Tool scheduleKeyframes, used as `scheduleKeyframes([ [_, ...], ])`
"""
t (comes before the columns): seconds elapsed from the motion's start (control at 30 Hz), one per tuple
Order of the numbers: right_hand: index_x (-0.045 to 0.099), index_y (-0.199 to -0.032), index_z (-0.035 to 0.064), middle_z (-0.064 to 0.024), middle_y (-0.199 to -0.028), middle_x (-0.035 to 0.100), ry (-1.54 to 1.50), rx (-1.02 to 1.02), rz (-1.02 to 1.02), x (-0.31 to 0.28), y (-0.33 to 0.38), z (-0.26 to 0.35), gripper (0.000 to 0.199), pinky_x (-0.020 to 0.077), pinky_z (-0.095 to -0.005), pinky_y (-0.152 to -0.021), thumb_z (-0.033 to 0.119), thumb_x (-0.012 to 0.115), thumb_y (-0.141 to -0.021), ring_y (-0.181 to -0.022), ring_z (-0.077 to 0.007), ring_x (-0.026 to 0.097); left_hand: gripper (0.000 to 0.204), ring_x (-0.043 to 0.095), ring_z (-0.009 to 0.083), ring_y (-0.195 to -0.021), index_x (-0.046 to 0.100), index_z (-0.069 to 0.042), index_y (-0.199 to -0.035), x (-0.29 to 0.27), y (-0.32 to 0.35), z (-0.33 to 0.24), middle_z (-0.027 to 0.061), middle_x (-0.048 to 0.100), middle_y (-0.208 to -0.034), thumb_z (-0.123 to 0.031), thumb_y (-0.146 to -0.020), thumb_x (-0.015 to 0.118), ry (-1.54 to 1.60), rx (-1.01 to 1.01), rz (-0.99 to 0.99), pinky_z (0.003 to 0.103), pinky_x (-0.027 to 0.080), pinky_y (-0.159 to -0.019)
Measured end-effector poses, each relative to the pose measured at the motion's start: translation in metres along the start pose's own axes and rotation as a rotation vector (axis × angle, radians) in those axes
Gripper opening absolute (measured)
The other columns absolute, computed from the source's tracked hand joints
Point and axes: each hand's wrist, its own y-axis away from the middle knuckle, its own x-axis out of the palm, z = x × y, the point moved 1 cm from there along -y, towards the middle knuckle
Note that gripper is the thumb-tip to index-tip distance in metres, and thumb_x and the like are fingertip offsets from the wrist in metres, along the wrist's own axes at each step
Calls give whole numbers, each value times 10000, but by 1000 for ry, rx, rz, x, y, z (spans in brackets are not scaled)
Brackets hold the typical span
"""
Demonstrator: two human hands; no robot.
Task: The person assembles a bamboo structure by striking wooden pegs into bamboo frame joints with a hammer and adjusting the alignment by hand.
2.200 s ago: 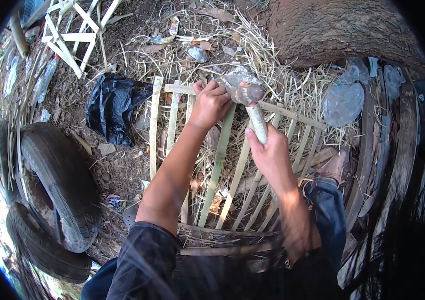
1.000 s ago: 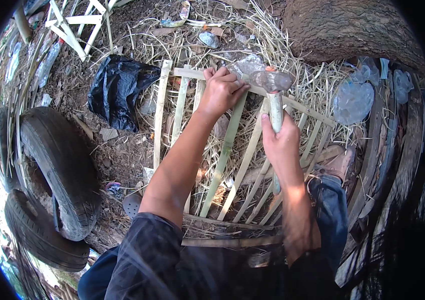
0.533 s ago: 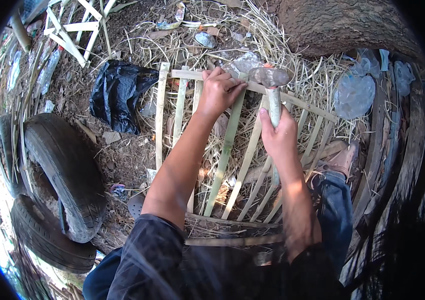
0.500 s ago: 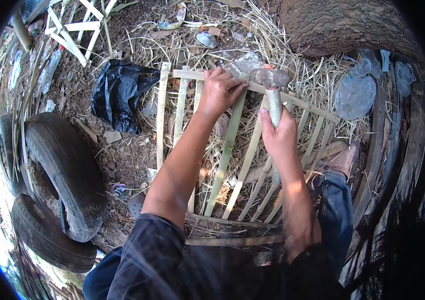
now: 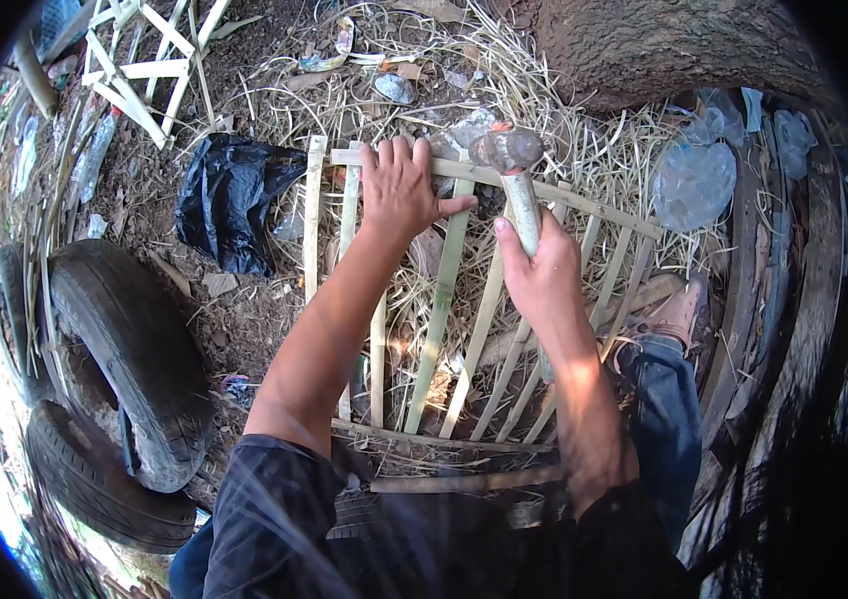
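A frame of pale split-bamboo slats lies on the ground in front of me, its long crosspiece along the far side. My left hand rests palm down over this crosspiece near its left end. Its fingers are laid across the strip, and the thumb stretches right onto a greenish upright slat. In my right hand is a hammer, gripped by its pale handle, thumb along the shaft. The hammer's blunt, worn head is over the crosspiece; whether they touch I cannot tell.
A black plastic bag lies left of the frame, and old tyres beyond it. A tree trunk fills the far right. Clear plastic bags sit beside timber. More joined strips lie far left; straw covers the soil.
My left hand has gone from pinching near the greenish slat's top to lying spread over the crosspiece, farther left. The hammer stays in my right hand, slightly shifted left in view.
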Motion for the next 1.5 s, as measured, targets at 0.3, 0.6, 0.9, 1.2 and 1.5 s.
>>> scheduleKeyframes([
  [0.3, 595, -958, -32, -183, -636, 618, -73, -7, -103, -19, 5, 34, 232, 484, -403, -549, 194, 626, -917, -592, -339, 653, 996, 490, 260, -1075, 536, -44, -1084, -8, -3, -2, 112, 534, -1048, -916, -604, 515, -82, -41, 175, 497, 274, -1032],
  [0.6, 575, -915, -61, -253, -658, 610, 21, 80, -11, -4, -1, 14, 303, 476, -456, -551, 236, 638, -918, -640, -429, 643, 1078, 496, 257, -1080, 530, -39, -1107, -7, 0, 0, 114, 543, -1061, -945, -523, 526, -107, -25, 188, 497, 271, -1046],
  [0.9, 565, -941, -66, -249, -665, 620, 173, 124, 134, 9, -10, -10, 299, 488, -455, -558, 227, 622, -925, -652, -429, 652, 1121, 546, 281, -1062, 544, -11, -1086, -13, -2, -2, 139, 580, -1057, -923, -437, 615, -111, -4, 104, 460, 344, -986],
  [1.2, 567, -966, -66, -270, -707, 628, 154, 92, 90, 11, 1, -8, 382, 482, -480, -576, 313, 610, -944, -667, -450, 641, 1145, 562, 274, -1023, 550, -1, -1057, -13, -6, 2, 133, 589, -997, -937, -399, 604, -107, 13, 116, 445, 350, -974],
  [1.5, 550, -958, -53, -267, -732, 643, 128, 52, 124, 18, -6, 2, 347, 496, -493, -593, 289, 608, -943, -690, -454, 646, 1096, 570, 267, -1005, 546, -5, -1051, -10, -8, 4, 124, 589, -1012, -892, -418, 658, -121, 12, 90, 424, 374, -940],
])
